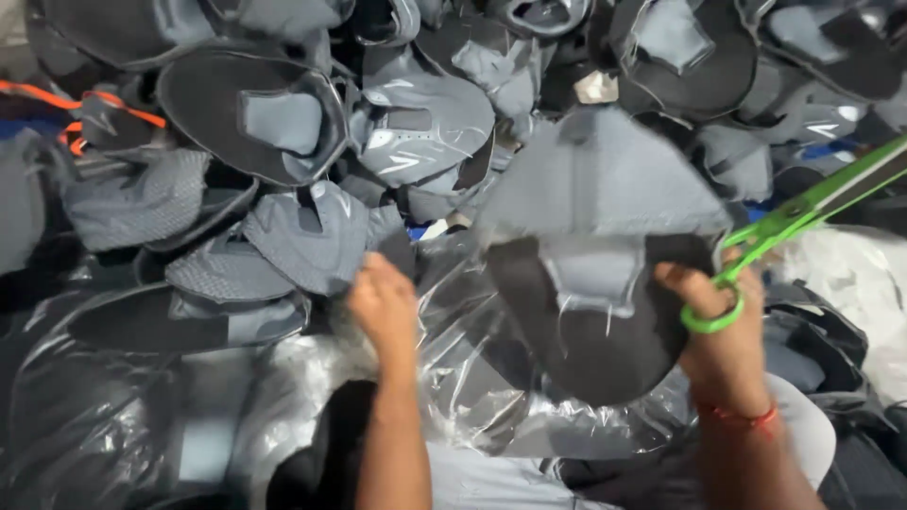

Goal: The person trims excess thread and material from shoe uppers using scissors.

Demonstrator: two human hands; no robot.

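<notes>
My right hand (710,321) grips a grey and black shoe upper piece (597,255) by its right edge and lifts it, blurred, above the pile. The same hand also carries green-handled scissors (803,212), a finger ring looped around a finger and the blades pointing up to the right. My left hand (383,304) rests on clear plastic sheeting (472,378) next to a grey mesh shoe upper (307,236), its fingers curled down; whether it grasps anything is unclear.
A heap of grey and black shoe uppers (416,123) fills the whole far side. An orange strap (57,99) lies at the far left. Crumpled clear plastic bags (104,416) cover the near side, white material (850,274) at the right.
</notes>
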